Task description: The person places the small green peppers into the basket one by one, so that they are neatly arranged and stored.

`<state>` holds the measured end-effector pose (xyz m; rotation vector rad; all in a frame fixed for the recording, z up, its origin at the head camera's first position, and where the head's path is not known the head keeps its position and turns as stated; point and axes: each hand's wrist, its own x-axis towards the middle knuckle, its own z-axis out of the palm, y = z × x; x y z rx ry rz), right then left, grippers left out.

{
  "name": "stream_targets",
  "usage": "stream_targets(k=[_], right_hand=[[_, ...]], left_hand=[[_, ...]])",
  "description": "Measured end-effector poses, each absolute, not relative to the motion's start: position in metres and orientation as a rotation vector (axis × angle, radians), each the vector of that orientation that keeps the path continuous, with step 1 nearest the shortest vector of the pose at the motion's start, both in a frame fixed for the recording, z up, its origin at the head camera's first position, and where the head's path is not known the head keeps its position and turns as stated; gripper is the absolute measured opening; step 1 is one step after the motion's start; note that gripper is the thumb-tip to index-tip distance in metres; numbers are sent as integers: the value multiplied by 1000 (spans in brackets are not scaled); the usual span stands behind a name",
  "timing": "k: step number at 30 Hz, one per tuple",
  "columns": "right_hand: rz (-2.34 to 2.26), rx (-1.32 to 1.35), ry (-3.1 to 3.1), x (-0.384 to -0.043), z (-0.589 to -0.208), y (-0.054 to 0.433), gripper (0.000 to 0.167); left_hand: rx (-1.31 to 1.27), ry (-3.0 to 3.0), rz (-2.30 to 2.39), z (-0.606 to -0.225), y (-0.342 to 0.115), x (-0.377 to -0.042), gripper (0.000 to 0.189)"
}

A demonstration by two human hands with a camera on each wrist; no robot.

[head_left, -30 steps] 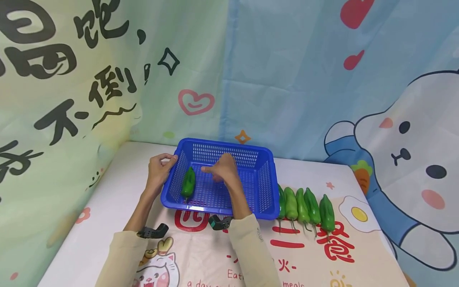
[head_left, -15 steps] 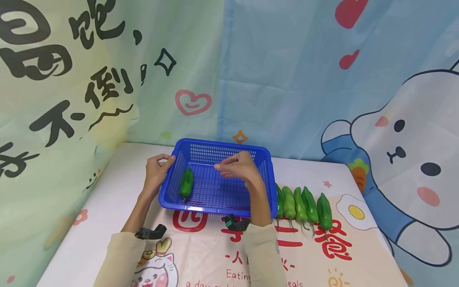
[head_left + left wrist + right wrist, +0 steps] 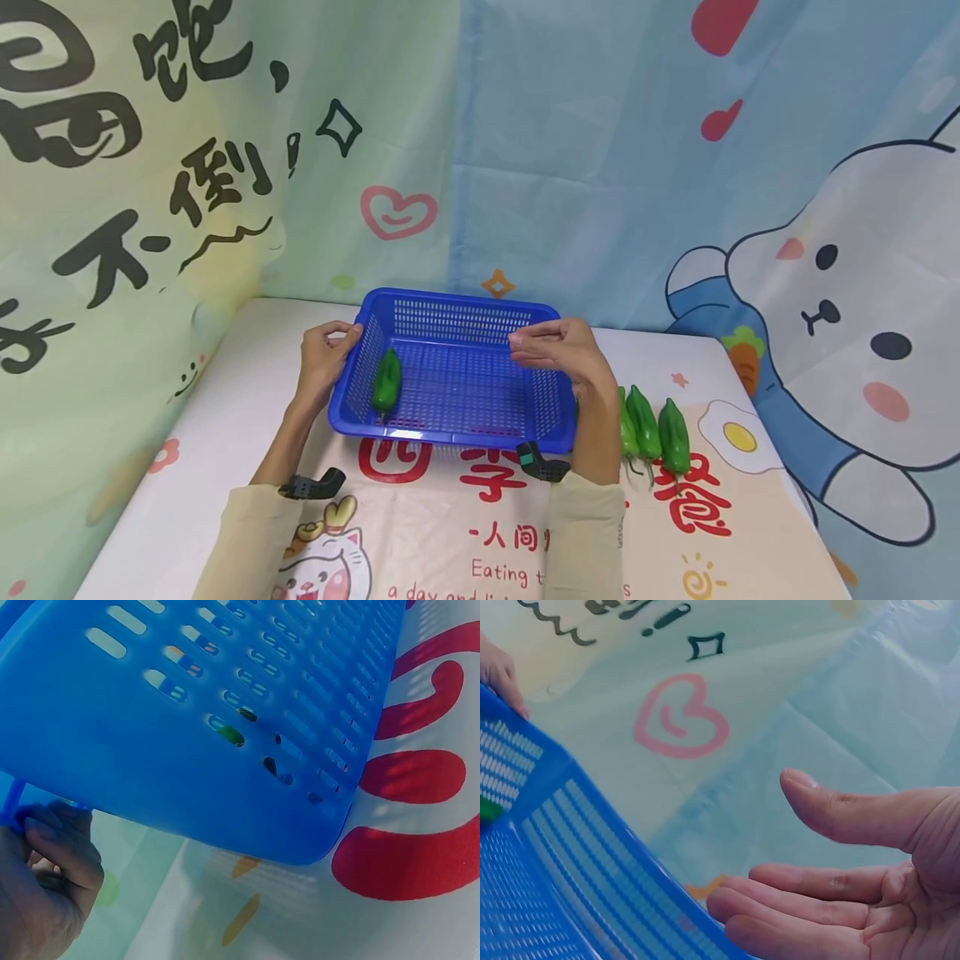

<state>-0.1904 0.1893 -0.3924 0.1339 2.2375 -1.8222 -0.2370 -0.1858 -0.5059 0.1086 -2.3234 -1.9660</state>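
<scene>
A blue plastic basket point(image 3: 457, 387) with slotted walls stands on the table, and one green pepper point(image 3: 386, 383) lies along the left of its floor. My left hand point(image 3: 322, 354) pinches the basket's left rim; the left wrist view shows its fingers point(image 3: 64, 851) curled at the rim. Over the basket's right side is my right hand point(image 3: 562, 346), holding nothing. In the right wrist view its fingers point(image 3: 802, 907) are extended, with the thumb point(image 3: 840, 814) apart from them. Right of the basket several green peppers point(image 3: 674, 437) lie in a row, partly hidden behind my right wrist.
The table point(image 3: 225, 400) carries a printed cloth with red lettering point(image 3: 491, 475) and a cartoon cat point(image 3: 322, 567). A patterned curtain point(image 3: 585, 167) hangs close behind the basket. Dark wrist cameras point(image 3: 543, 462) sit on both wrists.
My right hand has moved right from the middle of the basket to above its right side, covering some peppers in the row. My left hand stays on the left rim.
</scene>
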Motion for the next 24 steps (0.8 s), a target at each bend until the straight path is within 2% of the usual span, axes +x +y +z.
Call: stream_targets(k=[24], right_hand=[[-1709,598,2420,-147,-400,278,69]], left_hand=[[81,-2332,-1971,-505,-184,-233,43]])
